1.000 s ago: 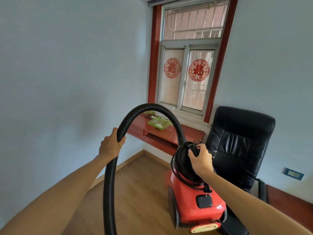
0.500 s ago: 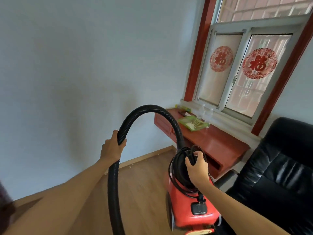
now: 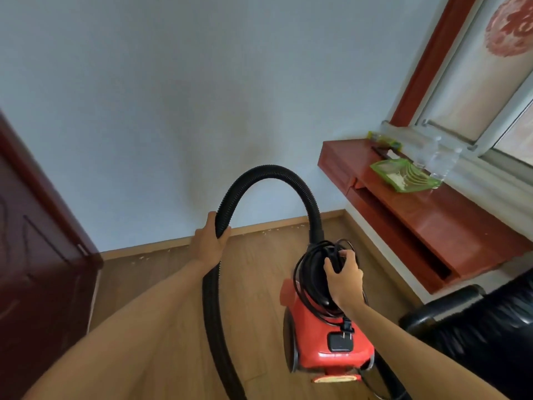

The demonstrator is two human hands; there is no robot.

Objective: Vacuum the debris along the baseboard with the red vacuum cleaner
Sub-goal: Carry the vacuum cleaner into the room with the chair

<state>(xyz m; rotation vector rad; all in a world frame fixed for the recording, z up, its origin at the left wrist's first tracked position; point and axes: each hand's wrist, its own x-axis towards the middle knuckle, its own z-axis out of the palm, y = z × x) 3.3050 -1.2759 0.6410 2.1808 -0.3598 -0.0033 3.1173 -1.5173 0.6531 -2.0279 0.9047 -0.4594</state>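
While handheld, vacuum [image 3: 331,342] under right grip [image 3: 343,280].

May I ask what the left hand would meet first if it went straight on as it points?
Probably the light wooden baseboard at the foot of the pale grey wall; nothing else shows between, though depth is unclear.

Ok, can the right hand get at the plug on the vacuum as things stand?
Probably yes, once it lets go: the plug lies uncovered on the red vacuum cleaner close under the wrist, but the right hand is curled round the cord-wrapped handle.
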